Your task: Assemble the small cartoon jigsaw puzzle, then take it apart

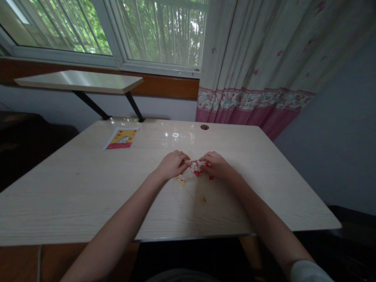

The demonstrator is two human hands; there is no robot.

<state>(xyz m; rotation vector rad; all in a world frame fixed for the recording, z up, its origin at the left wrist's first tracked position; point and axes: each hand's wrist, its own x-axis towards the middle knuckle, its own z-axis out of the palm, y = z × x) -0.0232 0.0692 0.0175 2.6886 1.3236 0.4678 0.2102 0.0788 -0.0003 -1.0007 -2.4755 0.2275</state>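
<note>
A small heap of jigsaw puzzle pieces [195, 167], red, white and yellow, lies on the pale wooden desk between my two hands. My left hand [174, 163] curls its fingers and thumb around the heap's left side, with pieces at the fingertips. From the right, my right hand [216, 164] bends over the pieces, thumb and fingers closed about some of them. Exactly which pieces each hand grips is hidden. A yellow piece [182, 183] and a red piece [211, 177] lie loose beside the heap. Closer to me rests a yellow piece with dark marks [203, 199].
A yellow and red picture card [122, 138] lies at the desk's back left. Behind it, a raised shelf [88, 81] stands on black supports. A round cable hole [205, 127] is near the back edge of the desk [88, 196]. A curtain [235, 78] hangs behind.
</note>
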